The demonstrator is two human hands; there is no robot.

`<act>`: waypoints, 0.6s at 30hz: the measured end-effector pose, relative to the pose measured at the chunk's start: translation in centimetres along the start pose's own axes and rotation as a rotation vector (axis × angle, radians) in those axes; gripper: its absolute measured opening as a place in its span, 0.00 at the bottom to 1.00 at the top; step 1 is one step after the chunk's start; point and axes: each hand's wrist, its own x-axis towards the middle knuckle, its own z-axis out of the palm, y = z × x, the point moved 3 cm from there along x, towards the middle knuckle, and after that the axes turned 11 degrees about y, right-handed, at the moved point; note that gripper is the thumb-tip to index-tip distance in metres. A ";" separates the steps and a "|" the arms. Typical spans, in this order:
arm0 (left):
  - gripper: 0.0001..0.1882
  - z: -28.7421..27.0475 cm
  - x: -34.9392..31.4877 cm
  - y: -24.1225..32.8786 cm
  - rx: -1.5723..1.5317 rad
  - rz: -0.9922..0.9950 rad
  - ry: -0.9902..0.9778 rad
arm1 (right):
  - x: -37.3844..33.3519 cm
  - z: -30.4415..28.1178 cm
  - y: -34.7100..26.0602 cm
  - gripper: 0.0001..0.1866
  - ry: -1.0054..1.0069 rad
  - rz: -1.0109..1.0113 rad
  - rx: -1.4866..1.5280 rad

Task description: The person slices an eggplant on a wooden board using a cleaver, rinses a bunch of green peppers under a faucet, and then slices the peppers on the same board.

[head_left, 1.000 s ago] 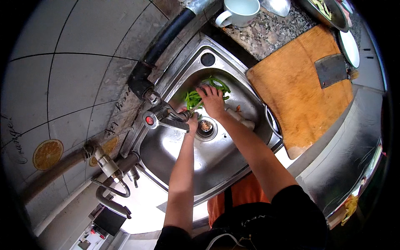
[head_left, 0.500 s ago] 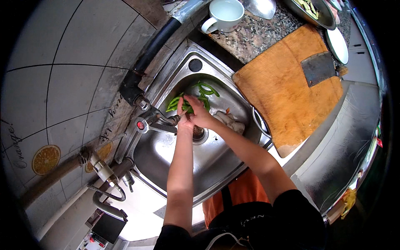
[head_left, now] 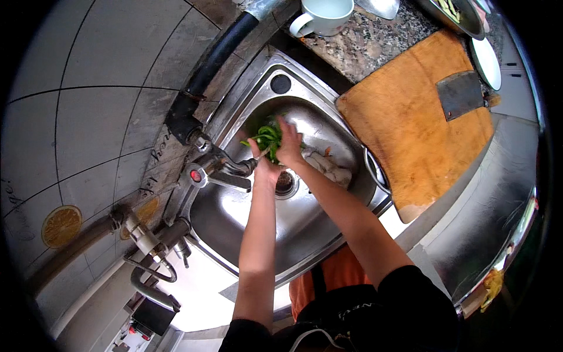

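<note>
Long green peppers (head_left: 268,135) are bunched between my two hands over the steel sink (head_left: 226,249). My left hand (head_left: 267,167) cups the bunch from the near left side, under the tap (head_left: 237,167). Closing in from the right, my right hand (head_left: 288,146) has its fingers curved over the peppers. Parts of both hands' fingers are hidden by the peppers and the tap. A wet greyish-white lump (head_left: 334,171), perhaps a cloth, lies in the sink beside my right wrist. Below my hands sits the drain (head_left: 285,183).
Right of the sink lies a wooden cutting board (head_left: 404,129) bearing a cleaver (head_left: 460,95). A white mug (head_left: 325,16) stands on the granite counter behind. A white plate (head_left: 487,63) and a metal bowl (head_left: 463,20) are at the far right. Pipes (head_left: 182,114) run along the tiled wall.
The peppers, spread across the sink bottom before, are now gathered between my hands. My right hand has moved right and wraps the bunch. The whole view has shifted slightly.
</note>
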 end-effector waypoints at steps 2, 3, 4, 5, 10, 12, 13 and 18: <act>0.38 -0.6 1.0 0.7 -0.141 0.007 -0.054 | -0.3 0.0 -2.3 0.45 -0.307 0.142 0.094; 0.37 -0.3 0.8 1.0 -0.136 -0.010 -0.050 | -0.5 -0.2 -2.5 0.44 -0.384 0.226 0.137; 0.35 -0.6 0.8 1.3 -0.064 -0.033 -0.053 | -0.3 -0.1 -2.0 0.42 -0.412 0.243 0.308; 0.35 -0.7 0.9 1.4 -0.057 -0.004 -0.031 | -0.2 -0.1 -1.5 0.40 -0.439 0.257 0.480; 0.31 -1.0 0.2 1.6 -0.049 0.149 -0.054 | -1.0 -1.2 -3.5 0.28 -0.261 0.025 0.431; 0.30 -0.9 -0.8 1.4 -0.078 0.193 -0.083 | -2.6 -2.8 -5.3 0.26 -0.161 -0.090 0.314; 0.29 0.4 -3.0 1.2 -0.104 0.211 -0.092 | -3.4 -3.5 -5.9 0.24 -0.158 -0.090 0.264; 0.28 0.5 -9.1 -0.5 -0.169 0.206 -0.155 | -8.8 -7.5 -9.4 0.21 -0.038 -0.137 0.243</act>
